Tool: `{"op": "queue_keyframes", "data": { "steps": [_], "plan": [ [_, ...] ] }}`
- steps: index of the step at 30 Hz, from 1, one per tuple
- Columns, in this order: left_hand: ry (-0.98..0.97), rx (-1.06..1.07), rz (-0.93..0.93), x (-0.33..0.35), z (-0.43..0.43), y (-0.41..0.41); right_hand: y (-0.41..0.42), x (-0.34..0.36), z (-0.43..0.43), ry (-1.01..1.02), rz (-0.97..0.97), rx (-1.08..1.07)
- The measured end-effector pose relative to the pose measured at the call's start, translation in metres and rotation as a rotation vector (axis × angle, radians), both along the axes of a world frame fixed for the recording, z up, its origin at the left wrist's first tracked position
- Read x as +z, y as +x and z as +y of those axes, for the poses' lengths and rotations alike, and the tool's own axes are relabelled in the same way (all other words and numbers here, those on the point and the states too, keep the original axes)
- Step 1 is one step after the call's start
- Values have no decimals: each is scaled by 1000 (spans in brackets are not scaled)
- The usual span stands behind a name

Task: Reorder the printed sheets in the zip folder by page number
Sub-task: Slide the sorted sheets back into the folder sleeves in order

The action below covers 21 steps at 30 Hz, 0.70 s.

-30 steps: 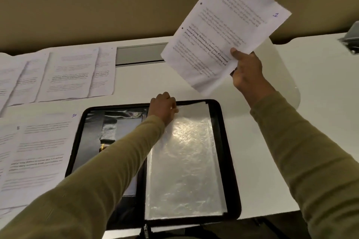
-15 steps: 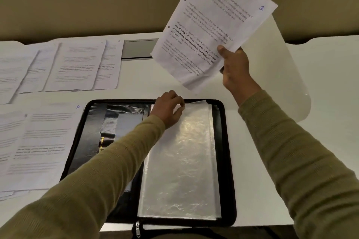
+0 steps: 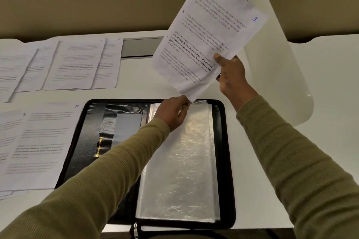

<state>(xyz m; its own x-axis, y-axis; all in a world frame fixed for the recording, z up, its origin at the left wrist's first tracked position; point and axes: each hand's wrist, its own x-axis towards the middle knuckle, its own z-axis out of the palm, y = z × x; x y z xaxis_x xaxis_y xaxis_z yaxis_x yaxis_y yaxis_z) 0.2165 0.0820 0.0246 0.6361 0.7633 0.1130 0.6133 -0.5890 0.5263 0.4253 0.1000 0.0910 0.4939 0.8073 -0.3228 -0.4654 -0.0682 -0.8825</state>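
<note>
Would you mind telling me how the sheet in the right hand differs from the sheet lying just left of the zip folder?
The held sheet is raised and tilted, pinched by the right hand; the other sheet lies flat on the table, left of the zip folder, untouched. The held sheet's blue number reads 1; the other sheet's is too blurred to read. Both are white printed pages.

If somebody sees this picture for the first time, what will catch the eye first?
First comes the printed sheet marked with a blue 1, held tilted above the table by the right hand. Below it lies the open black zip folder, where the left hand pinches the top edge of a clear sleeve. More sheets lie spread on the table's left side.
</note>
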Motion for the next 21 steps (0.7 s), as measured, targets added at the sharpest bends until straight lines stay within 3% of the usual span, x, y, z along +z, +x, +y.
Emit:
{"op": "queue_keyframes", "data": {
  "steps": [15, 21],
  "plan": [
    [49, 66, 29, 1, 6, 3, 3, -28, -3, -145, -165, 201],
    [9, 75, 156, 0, 18, -21, 14, -32, 0, -188, -199, 299]
  ]
}}
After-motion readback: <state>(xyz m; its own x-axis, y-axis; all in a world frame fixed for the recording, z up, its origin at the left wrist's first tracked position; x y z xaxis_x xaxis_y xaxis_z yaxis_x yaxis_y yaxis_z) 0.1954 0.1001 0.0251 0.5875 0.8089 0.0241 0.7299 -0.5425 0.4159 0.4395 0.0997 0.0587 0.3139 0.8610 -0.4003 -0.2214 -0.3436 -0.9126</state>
